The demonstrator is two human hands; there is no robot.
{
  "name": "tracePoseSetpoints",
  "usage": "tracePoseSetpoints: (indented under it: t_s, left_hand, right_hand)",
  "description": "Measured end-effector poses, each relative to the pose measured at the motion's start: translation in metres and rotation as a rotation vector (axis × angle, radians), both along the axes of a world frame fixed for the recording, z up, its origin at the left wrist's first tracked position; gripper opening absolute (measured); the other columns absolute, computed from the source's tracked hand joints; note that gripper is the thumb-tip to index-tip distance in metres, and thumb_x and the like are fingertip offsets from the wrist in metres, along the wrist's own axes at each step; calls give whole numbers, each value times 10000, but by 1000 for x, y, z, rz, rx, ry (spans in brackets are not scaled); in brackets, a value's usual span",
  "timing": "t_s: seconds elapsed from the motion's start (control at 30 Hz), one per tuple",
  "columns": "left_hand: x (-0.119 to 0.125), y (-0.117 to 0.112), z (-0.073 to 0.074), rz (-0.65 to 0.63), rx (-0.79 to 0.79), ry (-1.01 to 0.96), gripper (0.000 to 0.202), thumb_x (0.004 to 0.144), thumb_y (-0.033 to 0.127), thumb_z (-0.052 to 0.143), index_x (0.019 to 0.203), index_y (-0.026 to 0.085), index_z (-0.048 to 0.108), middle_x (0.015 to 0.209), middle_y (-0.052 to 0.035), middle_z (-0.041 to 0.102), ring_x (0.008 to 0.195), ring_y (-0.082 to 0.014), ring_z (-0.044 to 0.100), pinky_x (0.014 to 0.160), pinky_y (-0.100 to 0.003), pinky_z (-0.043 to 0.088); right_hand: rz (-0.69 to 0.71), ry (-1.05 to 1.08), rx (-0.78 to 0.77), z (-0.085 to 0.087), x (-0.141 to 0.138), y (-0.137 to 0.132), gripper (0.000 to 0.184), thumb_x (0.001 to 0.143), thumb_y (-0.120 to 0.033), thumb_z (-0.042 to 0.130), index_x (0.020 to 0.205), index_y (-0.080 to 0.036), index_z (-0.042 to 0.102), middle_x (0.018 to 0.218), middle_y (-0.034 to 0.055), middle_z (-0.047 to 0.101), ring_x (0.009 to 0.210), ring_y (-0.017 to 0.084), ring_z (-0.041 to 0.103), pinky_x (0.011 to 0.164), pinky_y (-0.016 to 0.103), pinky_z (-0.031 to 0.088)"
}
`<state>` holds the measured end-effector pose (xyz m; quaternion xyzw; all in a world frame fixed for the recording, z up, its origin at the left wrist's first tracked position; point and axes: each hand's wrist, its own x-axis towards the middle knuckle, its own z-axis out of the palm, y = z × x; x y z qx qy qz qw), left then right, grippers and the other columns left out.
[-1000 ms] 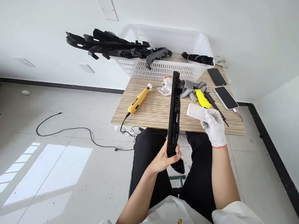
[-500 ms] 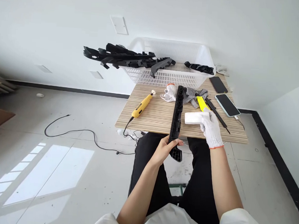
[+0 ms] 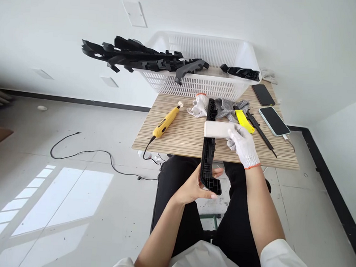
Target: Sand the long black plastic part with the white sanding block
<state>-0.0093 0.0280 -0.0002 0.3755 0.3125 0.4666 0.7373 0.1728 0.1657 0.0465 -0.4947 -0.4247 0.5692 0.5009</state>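
My bare left hand [image 3: 194, 187] grips the near end of a long black plastic trim part [image 3: 207, 156], thumb under its hooked foot. The part points away from me over the table, ribbed side up. My right hand [image 3: 242, 144], in a white knitted glove with an orange cuff, is closed on a white rectangular block [image 3: 217, 129]. That block lies crosswise over the middle of the trim part; whether it touches cannot be told. Just beyond my right hand lies a yellow-handled tool [image 3: 244, 121], its other end hidden by a grey glove [image 3: 227, 108].
A yellow rotary tool [image 3: 166, 121] lies left on the wooden table [image 3: 183, 144]. Behind stands a white basket [image 3: 193, 85] with several black trim parts [image 3: 146, 60] overhanging its left. Calipers [image 3: 261, 133], two phones [image 3: 274, 121] and a white glove [image 3: 200, 105] are nearby.
My right hand has moved left, bringing the white block over the trim part. My left hand has shifted its grip, and the part's hooked end has turned to the right.
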Motion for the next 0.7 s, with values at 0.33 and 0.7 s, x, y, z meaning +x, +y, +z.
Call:
tracePoseSetpoints:
  t_s: [0.33, 0.7]
  left_hand:
    - [1, -7, 17, -101, -81, 161, 770, 700, 300, 905, 1301, 245, 427, 1222, -124, 644, 903, -265, 750, 618, -305, 606]
    - [0, -6, 10, -94, -72, 229, 887, 710, 297, 901, 1416, 237, 368, 1251, -151, 647, 932, -283, 762, 613, -287, 617]
  right_hand:
    - [-53, -215, 0, 3, -10, 0, 472, 802, -399, 722, 1221, -189, 669, 718, -30, 622, 440, 50, 504, 358, 160, 370]
    - [-44, -190, 20, 2, -10, 3, 376, 823, -379, 732, 1145, -193, 678, 764, -22, 658, 438, 36, 502, 351, 149, 363]
